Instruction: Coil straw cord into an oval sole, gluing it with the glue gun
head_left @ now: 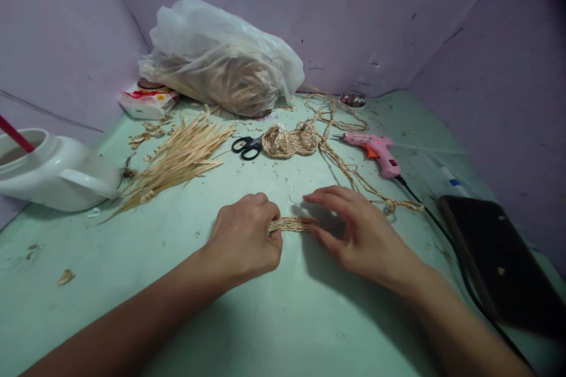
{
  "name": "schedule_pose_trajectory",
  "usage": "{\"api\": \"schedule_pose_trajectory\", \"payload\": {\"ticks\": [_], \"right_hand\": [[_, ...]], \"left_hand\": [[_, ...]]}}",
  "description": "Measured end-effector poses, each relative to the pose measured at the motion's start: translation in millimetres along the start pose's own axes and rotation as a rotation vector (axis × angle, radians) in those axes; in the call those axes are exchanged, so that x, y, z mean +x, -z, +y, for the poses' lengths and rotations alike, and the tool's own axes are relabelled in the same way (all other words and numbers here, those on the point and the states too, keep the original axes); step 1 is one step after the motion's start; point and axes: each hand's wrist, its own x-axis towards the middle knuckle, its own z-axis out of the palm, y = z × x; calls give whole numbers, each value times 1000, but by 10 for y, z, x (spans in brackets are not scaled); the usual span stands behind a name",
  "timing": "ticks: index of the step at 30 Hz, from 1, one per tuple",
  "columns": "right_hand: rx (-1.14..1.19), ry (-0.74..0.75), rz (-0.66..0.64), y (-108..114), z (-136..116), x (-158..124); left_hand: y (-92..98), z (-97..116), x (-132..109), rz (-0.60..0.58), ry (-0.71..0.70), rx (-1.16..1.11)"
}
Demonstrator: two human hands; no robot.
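Between my hands, just above the green table, a flat woven strip of tan braided fibre (294, 224) stretches sideways. My left hand (247, 235) is closed round its left end, which the fingers hide. My right hand (354, 230) is at the other end with thumb and fingers spread apart; the thumb tip is at the strip, and I cannot tell whether it presses on it. Beyond the hands lies a rounded piece of coiled braid (289, 142). Black-handled scissors (248, 147) are beside it, their blades partly under the braid.
A pink glue gun (371, 147) and a dark phone (499, 259) lie at right, its cord running past the phone. Loose braided cord (349, 171) trails nearby. At left are dry fibre strips (177, 159) and a white watering can (57, 171). A plastic bag (221, 59) stands behind.
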Motion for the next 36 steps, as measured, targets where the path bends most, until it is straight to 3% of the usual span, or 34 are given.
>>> {"api": "schedule_pose_trajectory", "payload": {"ticks": [2, 5, 8, 12, 17, 21, 29, 36], "right_hand": [[15, -18, 15, 111, 101, -19], [31, -26, -74, 199, 204, -29], [45, -17, -143, 184, 231, -17], [46, 16, -140, 142, 216, -2], [-17, 8, -139, 155, 223, -13], [-85, -32, -195, 185, 229, -12], [-124, -54, -296, 256, 164, -11], [-5, -116, -350, 318, 141, -42]], "left_hand": [[15, -7, -12, -6, 1, 15], [50, -15, -29, -30, 3, 49], [78, -8, -39, -43, 3, 76], [56, 32, -20, -3, -6, 61], [-75, 97, 77, 84, -231, 33], [-164, 110, 131, 118, -307, 11], [-214, 104, 147, 174, -340, -9], [-185, 129, 128, 117, -317, 45]]}}
